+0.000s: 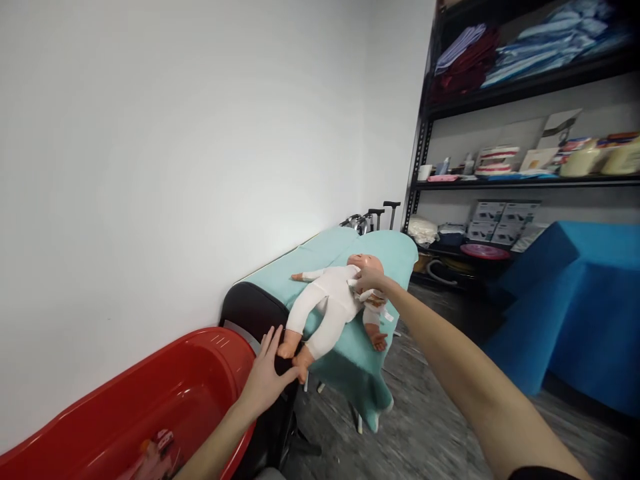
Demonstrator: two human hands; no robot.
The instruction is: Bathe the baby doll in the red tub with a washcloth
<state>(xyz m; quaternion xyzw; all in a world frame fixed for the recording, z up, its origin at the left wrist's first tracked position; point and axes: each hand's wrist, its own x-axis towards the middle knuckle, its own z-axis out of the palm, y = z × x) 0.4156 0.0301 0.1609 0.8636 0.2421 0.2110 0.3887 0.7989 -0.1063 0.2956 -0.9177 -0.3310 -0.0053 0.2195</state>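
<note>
A baby doll point(331, 283) with a white cloth body lies on its back on a turquoise sheet point(330, 250), feet toward me. My left hand point(267, 375) is at the doll's feet, fingers spread, its thumb by one foot. Near the doll's neck and shoulder, my right hand point(370, 279) has its fingers closed on white fabric. A small white garment with a brown print point(375, 300) is bunched around the doll's arm on that side, with a tag hanging off it. The fingertips of my right hand are partly hidden.
A red baby bathtub point(200, 367) with small items inside stands at the lower left. Black shelves point(525, 183) hold folded cloth, jars and boxes on the right. A blue-covered block point(590, 300) stands before them. Canes point(385, 212) lean beyond the padded table.
</note>
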